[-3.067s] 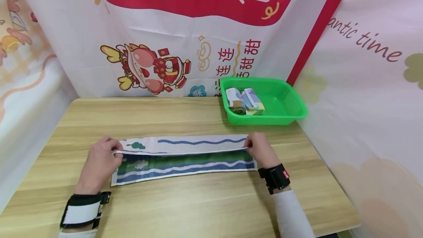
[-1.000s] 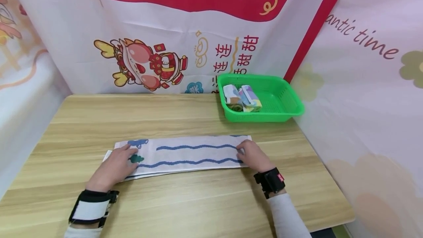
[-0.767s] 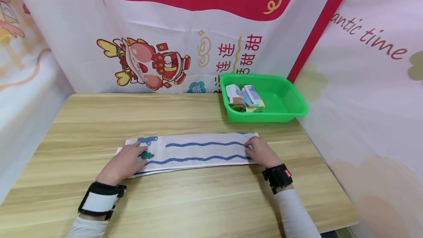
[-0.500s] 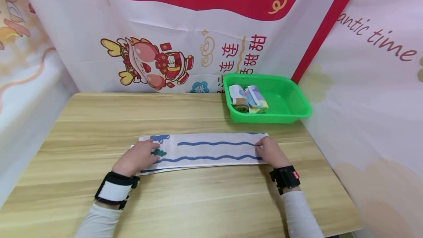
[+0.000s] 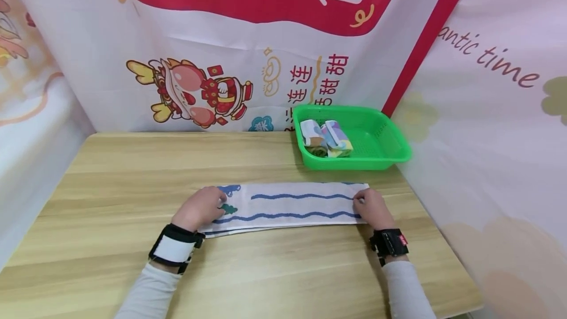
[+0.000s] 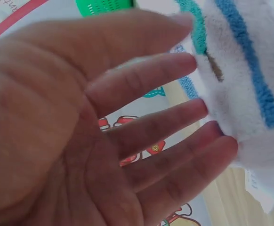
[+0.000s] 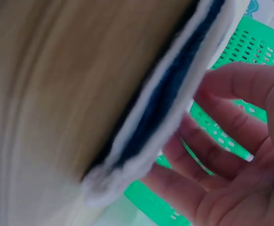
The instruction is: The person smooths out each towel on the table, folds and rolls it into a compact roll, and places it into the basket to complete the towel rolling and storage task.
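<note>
A white towel (image 5: 292,206) with wavy blue lines lies on the table, folded into a long flat strip. My left hand (image 5: 201,208) rests at its left end, beside the green and blue motifs. In the left wrist view, the left fingers (image 6: 160,113) are extended and spread, tips against the terry cloth. At the other end, my right hand (image 5: 374,208) touches the towel with thumb and fingertips. The right wrist view shows the right fingers (image 7: 212,150) spread along the upper layer, and the folded edge (image 7: 170,99) with dark blue between white layers.
A green plastic basket (image 5: 398,144) stands at the back right of the wooden table (image 5: 274,279). Two rolled patterned cloths (image 5: 337,139) lie in its left part. Printed fabric walls (image 5: 266,78) border the table at the back and sides.
Both hands held up the towel's front edge at first; that layer was then laid down flat. Since then the hands and towel have slid to the right along the table.
</note>
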Motion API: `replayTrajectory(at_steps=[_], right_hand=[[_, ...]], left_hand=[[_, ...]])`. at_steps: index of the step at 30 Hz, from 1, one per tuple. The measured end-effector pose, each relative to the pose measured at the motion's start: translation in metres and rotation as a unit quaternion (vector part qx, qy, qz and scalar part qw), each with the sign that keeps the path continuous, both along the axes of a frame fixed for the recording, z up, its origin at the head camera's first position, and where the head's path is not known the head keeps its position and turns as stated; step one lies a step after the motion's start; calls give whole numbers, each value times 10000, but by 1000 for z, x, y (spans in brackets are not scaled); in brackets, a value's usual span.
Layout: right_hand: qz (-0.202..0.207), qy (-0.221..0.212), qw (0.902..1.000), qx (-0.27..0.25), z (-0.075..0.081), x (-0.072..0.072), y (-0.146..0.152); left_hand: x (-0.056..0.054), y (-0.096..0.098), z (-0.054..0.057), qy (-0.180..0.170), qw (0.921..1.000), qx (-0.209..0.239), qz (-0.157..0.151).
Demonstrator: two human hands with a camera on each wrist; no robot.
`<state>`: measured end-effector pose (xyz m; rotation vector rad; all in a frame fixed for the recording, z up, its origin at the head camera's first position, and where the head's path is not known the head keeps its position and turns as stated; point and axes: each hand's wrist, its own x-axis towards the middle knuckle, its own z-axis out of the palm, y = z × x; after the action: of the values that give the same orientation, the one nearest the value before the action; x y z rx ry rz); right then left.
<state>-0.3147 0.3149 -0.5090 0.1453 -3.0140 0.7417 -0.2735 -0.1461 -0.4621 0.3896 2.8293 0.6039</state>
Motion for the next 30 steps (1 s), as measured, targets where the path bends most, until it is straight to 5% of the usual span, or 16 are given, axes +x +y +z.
replayTrajectory(at_steps=[15, 24, 30], right_hand=[[-1279, -342, 9912, -63, 8, 8, 16], [-1383, -745, 9875, -99, 10, 2, 1], [-1089, -518, 9919, -390, 19, 17, -17]], left_hand=[[1, -2, -13, 423, 9991, -23, 101], [0, -6, -19, 576, 9981, 180, 153], [-2, -12, -20, 599, 9979, 245, 102]])
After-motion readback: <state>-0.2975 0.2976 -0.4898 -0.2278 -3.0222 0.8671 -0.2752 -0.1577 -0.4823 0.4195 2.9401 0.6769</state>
